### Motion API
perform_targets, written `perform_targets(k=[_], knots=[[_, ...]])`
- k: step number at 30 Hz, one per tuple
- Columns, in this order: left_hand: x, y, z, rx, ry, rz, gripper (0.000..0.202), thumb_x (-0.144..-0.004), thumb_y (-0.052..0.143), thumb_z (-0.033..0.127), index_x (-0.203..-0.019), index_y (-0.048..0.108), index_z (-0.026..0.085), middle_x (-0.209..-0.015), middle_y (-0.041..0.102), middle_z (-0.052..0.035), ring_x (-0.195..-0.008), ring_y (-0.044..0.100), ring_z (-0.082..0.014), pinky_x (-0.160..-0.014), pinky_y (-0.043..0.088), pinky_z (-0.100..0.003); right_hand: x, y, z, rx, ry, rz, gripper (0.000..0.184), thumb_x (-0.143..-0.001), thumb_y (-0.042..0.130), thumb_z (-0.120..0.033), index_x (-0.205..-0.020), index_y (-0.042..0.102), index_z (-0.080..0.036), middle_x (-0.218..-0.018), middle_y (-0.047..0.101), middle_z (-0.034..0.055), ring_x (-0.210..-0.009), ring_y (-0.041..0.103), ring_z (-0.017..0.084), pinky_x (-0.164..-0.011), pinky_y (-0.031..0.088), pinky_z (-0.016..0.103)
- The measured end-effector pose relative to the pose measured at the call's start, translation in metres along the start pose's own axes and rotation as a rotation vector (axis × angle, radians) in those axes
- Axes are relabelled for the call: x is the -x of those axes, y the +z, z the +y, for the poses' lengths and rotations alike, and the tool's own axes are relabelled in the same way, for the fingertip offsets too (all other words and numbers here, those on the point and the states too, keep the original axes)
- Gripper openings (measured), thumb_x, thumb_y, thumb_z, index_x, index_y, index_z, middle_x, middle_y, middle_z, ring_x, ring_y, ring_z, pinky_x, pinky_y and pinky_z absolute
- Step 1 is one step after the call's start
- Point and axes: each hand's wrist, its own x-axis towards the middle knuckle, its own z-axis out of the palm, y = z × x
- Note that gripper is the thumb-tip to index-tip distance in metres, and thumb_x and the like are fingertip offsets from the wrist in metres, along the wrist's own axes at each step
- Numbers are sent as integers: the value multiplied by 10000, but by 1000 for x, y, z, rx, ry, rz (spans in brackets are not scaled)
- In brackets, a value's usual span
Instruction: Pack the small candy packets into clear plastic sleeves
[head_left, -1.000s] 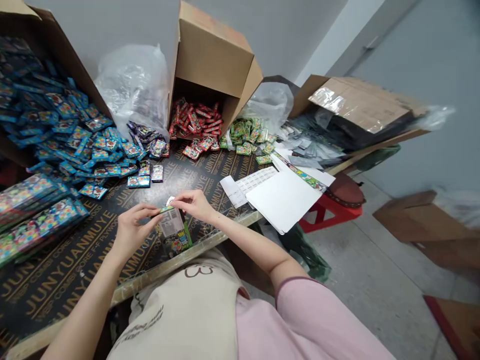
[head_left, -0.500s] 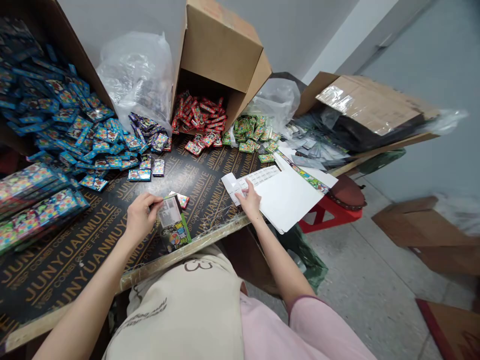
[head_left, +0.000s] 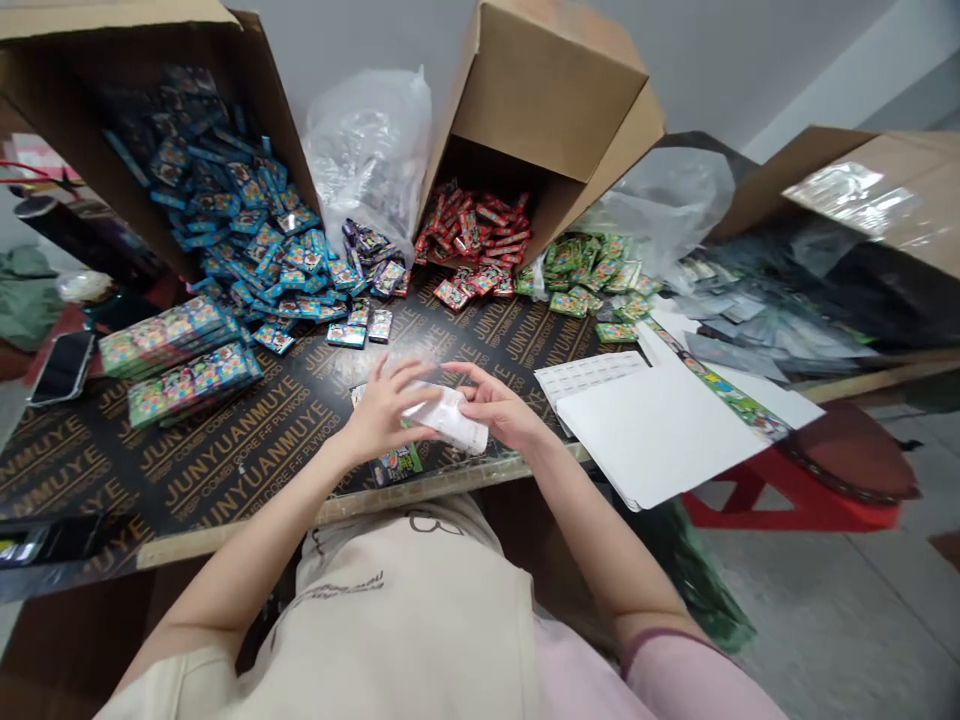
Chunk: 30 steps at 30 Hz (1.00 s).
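Right hand is pinched around a white slip; left hand is spread, its grip unclear. On the tabletop, white sheets are stacked to the right, blue boxes are heaped far left. A printed packet is partly covered by the left hand. The slip is held between both hands.

1. White paper: small, narrow, printed side not readable, tilted, partly hidden by fingers.
2. Packet: black-green print, lay on table near front edge, mostly covered.
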Motion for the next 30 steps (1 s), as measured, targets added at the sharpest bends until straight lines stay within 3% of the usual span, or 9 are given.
perform_targets(k=[3,5,9,12,16,21,24,27,30], knots=[[2,2,1,168,-138,34,143,-758,716,333,-856,745,234,-859,745,-39,-822,663,-191,-1037,336,-430,-7,1,0,128,-43,33,642,-737,705,-421,-1306,470,-241,-734,627,-24,-591,572,135,-559,447,239],[4,2,-1,255,-288,97,108,-749,709,307,-747,746,206,-718,728,-29,-675,640,-173,-825,457,-343,-10,1,0,307,-154,189,496,-808,631,-460,-1237,537,-230,-848,653,18,-732,609,162,-651,474,272],[5,0,-2,340,-453,118,129,-685,728,309,-671,741,182,-630,709,-17,-596,604,-168,-576,412,-257,-7,7,-8,664,-454,480,317,-878,557,-469,-1064,652,-231,-1088,653,69,-1041,573,222,-904,432,371],[6,1,-2,314,-457,79,138,-682,721,316,-663,740,181,-604,701,-15,-561,581,-156,-555,382,-253,-2,16,-14,858,-552,399,261,-832,649,-431,-1013,690,-248,-1024,686,59,-1020,578,240,-944,395,411],[9,5,-2,208,-405,145,136,-709,710,331,-659,721,205,-634,701,-24,-604,593,-168,-650,434,-286,-4,21,-12,989,-456,255,285,-796,699,-394,-1045,698,-255,-1036,703,66,-1008,579,261,-945,365,450],[17,7,-4,65,-207,213,169,-778,641,320,-636,659,231,-646,674,-10,-644,603,-163,-929,429,-383,-12,17,0,656,-285,185,358,-765,710,-367,-1090,674,-222,-976,698,45,-882,628,208,-814,457,342],[22,7,-8,13,-157,245,174,-812,588,281,-653,640,231,-660,671,-11,-654,603,-160,-935,435,-386,-13,16,4,457,-258,160,609,-648,806,-366,-1204,604,-220,-1050,671,52,-886,639,201,-792,482,308],[27,7,-9,-63,-170,270,179,-817,564,249,-650,630,237,-676,668,-14,-695,606,-169,-976,413,-410,-13,17,6,350,-267,136,860,-647,806,-391,-1394,405,-250,-1149,643,71,-987,632,219,-874,480,338],[28,7,-7,-50,-241,242,48,-748,657,280,-746,667,233,-778,687,-35,-819,618,-205,-1012,377,-445,-11,18,5,378,-323,211,695,-773,696,-410,-1385,412,-240,-1071,665,67,-987,626,215,-910,465,360]])
